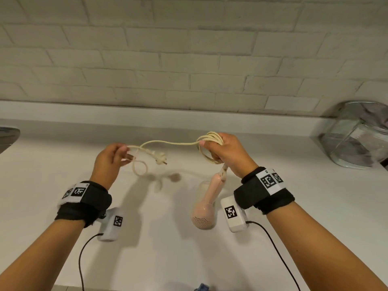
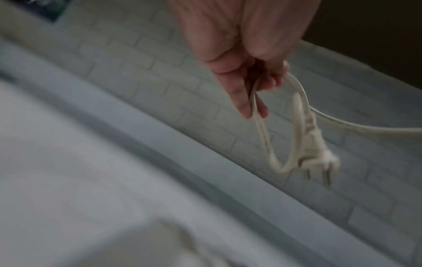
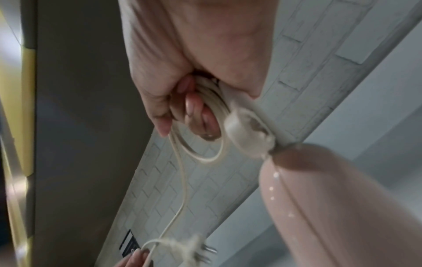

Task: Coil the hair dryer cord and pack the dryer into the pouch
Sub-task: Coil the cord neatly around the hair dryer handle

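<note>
A pink hair dryer (image 1: 206, 204) hangs head-down by its cream cord (image 1: 174, 143) above the white counter. My right hand (image 1: 222, 150) grips several coiled loops of the cord (image 3: 205, 126), with the dryer's handle (image 3: 331, 207) dangling just below the fist. My left hand (image 1: 112, 157) pinches the cord's free end (image 2: 255, 101) to the left. There a small loop and the two-pin plug (image 2: 319, 162) hang below its fingers. One slack stretch of cord spans the gap between both hands. No pouch shows in any view.
White counter (image 1: 63, 206) runs back to a white brick wall (image 1: 189, 59). A clear glass jar (image 1: 357, 139) lies at the back right. A dark object (image 1: 8, 135) sits at the left edge. Something blue (image 1: 202, 287) peeks in at the bottom edge.
</note>
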